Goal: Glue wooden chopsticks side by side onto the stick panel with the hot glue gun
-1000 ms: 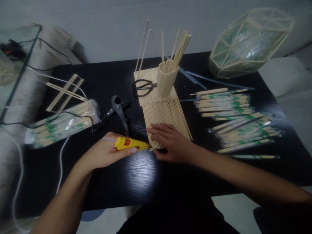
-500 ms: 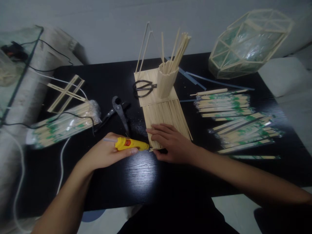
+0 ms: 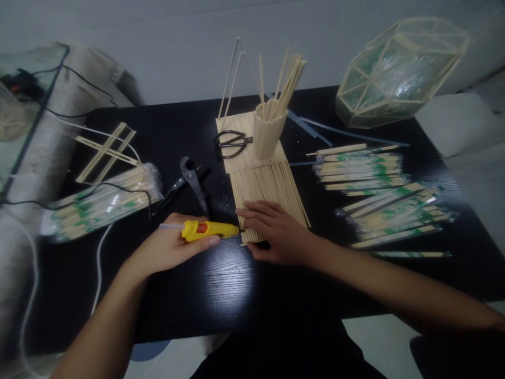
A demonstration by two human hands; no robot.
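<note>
While the left hand [image 3: 169, 247] grips a yellow glue gun [image 3: 208, 229], the right hand [image 3: 276, 231] rests flat, released, on the bamboo stick mat [image 3: 268, 192].

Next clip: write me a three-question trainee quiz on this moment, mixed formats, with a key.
1. What does the left hand hold? A) a knife B) a yellow glue gun C) a brush
2. True or false: the right hand lies with fingers spread on the near end of the row of sticks.
3. Fill in: the tabletop is ____ in colour.
Key: 1 B; 2 true; 3 black.
</note>
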